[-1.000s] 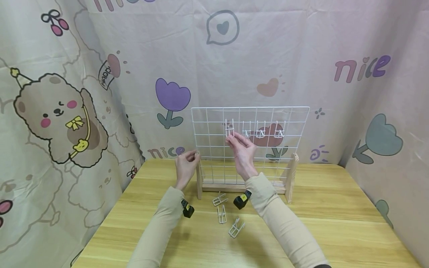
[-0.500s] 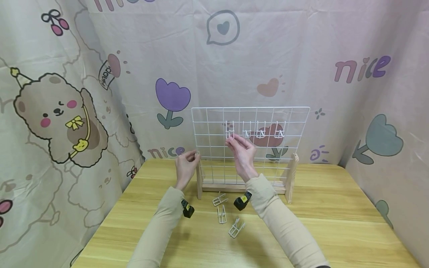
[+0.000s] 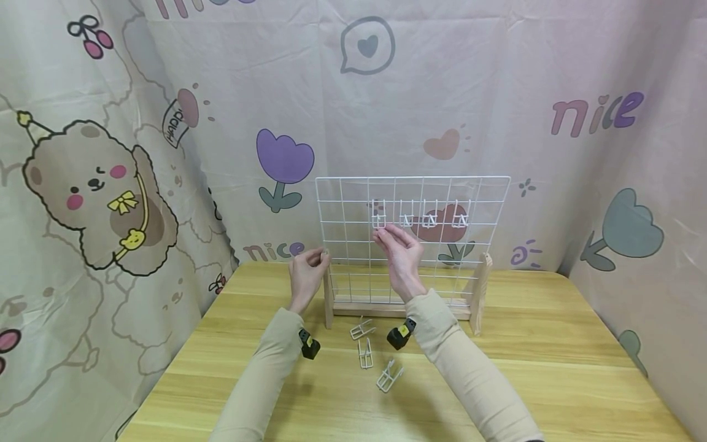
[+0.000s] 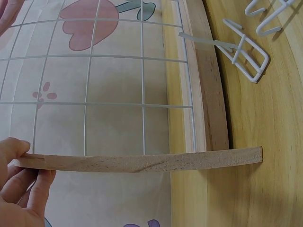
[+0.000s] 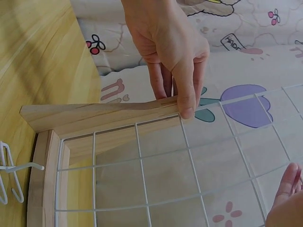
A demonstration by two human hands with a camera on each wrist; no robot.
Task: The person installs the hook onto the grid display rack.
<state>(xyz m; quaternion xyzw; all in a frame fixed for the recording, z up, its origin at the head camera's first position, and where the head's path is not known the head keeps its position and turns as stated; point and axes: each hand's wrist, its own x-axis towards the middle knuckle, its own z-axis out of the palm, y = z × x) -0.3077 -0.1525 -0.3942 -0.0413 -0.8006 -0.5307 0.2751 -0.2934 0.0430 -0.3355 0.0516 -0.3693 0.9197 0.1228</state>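
A white wire grid panel [image 3: 359, 252] stands upright in a wooden stand [image 3: 400, 310]. My left hand [image 3: 307, 273] pinches the top of the stand's left wooden post [image 4: 142, 163], thumb on one side and fingers on the other. On the upper part of the grid hangs a white wire hook [image 3: 378, 221], with several like it to its right, such as the hook [image 3: 461, 220]. My right hand [image 3: 402, 255] is just below the leftmost hung hook, its fingertips close under it and apparently off it. In the right wrist view, only part of this hand [image 5: 288, 198] shows.
Loose white hooks lie on the wooden table before the stand: one hook [image 3: 362, 329] near its base, another hook [image 3: 366, 354] closer, and a third hook [image 3: 390, 376] nearest me. A printed curtain [image 3: 248, 92] hangs behind and at both sides.
The leftmost hook has come down and now hangs level with the others on the grid. My right hand has dropped slightly and shifted right from it. The left hand stays still.
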